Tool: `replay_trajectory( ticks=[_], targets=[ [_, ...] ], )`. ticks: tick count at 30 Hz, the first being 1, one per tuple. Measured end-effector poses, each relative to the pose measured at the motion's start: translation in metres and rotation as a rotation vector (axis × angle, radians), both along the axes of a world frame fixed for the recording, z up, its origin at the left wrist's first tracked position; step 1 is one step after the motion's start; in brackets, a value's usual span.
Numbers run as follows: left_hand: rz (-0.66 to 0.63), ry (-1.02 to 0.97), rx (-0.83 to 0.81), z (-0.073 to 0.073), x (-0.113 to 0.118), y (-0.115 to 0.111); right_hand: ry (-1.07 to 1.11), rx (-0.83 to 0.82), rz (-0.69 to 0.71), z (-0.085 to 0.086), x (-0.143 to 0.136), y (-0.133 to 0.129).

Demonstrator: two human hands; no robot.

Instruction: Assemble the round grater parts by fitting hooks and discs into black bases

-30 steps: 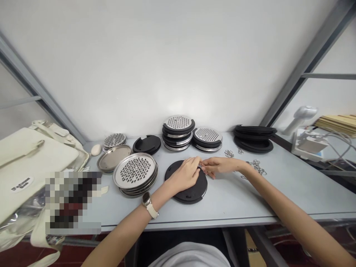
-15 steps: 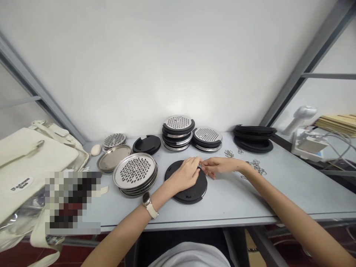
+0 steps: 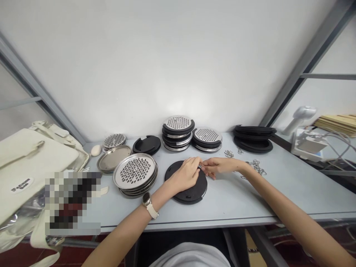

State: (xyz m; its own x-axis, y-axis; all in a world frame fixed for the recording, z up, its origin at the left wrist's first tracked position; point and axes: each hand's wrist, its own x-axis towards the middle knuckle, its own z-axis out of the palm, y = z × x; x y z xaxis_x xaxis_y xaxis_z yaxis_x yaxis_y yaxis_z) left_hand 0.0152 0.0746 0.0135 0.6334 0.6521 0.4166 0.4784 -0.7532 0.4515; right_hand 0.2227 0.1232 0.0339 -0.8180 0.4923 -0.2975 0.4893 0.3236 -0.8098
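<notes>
A black round base (image 3: 185, 193) lies on the grey table in front of me, its smooth side up with small slots near the rim. Across it lies my left hand (image 3: 187, 173), a pale watch on the wrist, its fingers closed over the base's right part. At the base's upper right edge, my right hand (image 3: 213, 165) pinches a small shiny metal wire hook (image 3: 200, 167), mostly covered by fingers. Beneath and beside the right wrist are loose metal wire hooks (image 3: 257, 167), with another small group (image 3: 229, 153) farther back.
Stacked metal grater discs (image 3: 135, 171) and plain metal discs (image 3: 113, 158) stand at left. Along the wall are graters in black holders (image 3: 178, 129), a second stack (image 3: 207, 137) and black bases (image 3: 253, 142). A cream bag (image 3: 41, 152) lies far left; a white device (image 3: 308, 142) stands right.
</notes>
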Motion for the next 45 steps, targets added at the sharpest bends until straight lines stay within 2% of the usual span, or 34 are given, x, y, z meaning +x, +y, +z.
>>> replay_trajectory(
  ticks=[16, 45],
  targets=[
    [-0.020, -0.003, 0.003, -0.0006, 0.0000, 0.0005, -0.006, 0.016, -0.037, 0.0014, -0.0011, -0.0010],
    [-0.030, -0.023, 0.002, -0.0036, 0.0003, 0.0017, -0.009, 0.036, -0.022, 0.0013, -0.0007, -0.0010]
  ],
)
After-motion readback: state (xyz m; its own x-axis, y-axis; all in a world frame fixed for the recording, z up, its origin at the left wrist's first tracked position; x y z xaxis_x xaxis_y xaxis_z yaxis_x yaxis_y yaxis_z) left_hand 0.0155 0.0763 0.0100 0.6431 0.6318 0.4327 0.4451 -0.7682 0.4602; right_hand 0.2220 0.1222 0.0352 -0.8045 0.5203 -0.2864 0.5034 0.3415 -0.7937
